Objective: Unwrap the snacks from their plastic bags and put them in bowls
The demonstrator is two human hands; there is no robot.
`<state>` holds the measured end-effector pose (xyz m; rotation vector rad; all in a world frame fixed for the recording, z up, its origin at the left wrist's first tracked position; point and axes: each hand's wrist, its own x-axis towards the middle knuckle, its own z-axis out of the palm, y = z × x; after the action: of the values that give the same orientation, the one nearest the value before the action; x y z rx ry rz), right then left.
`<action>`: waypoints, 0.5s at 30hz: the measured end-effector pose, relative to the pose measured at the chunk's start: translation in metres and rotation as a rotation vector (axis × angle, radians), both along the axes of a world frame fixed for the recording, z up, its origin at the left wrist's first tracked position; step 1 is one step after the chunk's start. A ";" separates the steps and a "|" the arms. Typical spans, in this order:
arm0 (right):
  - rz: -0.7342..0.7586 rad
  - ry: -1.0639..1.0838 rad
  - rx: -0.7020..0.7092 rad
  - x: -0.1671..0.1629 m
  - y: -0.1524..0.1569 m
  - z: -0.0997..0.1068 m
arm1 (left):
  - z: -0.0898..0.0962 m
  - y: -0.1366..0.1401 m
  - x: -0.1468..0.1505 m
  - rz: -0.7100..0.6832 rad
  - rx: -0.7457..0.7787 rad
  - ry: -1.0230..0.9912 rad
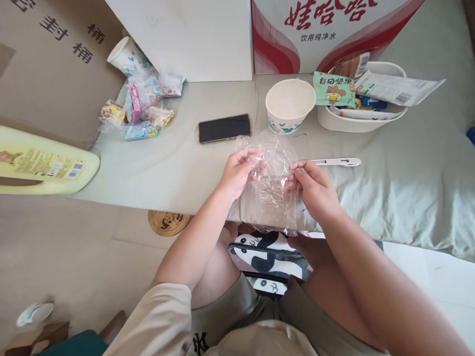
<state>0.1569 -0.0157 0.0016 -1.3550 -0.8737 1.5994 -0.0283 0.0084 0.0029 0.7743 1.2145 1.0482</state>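
Left hand (239, 173) and right hand (317, 190) pinch a clear bag (272, 195), its outline hard to make out, at the sheet (178, 170)'s near edge. Behind, a white box (200, 39) is cut off above.

Cannot see the left end of the slim white plastic cutter (341, 161) behind the bare right hand (317, 190), nor all the pale-yellow plastic jug (48, 160), cropped by the left edge; cannot read its tiny label print.
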 end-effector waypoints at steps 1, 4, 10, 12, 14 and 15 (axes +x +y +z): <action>-0.009 -0.009 -0.006 0.000 0.000 0.000 | 0.000 0.001 0.000 0.048 0.026 0.012; -0.029 -0.016 -0.003 -0.001 0.000 0.000 | 0.000 0.002 -0.002 0.102 0.048 -0.030; 0.148 -0.194 0.127 0.006 0.000 -0.004 | -0.001 0.000 -0.002 -0.128 -0.036 -0.043; 0.113 -0.280 0.197 0.012 0.000 -0.006 | -0.003 -0.001 -0.002 -0.170 -0.017 -0.044; 0.019 -0.257 0.271 0.017 0.002 -0.006 | -0.004 -0.004 -0.003 -0.258 -0.011 -0.071; 0.000 -0.220 0.309 0.020 0.003 -0.005 | -0.004 -0.005 -0.002 -0.309 -0.011 -0.083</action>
<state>0.1764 -0.0131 -0.0039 -1.3203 -1.1985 1.2665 -0.0307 0.0031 -0.0012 0.8695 0.9916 0.8101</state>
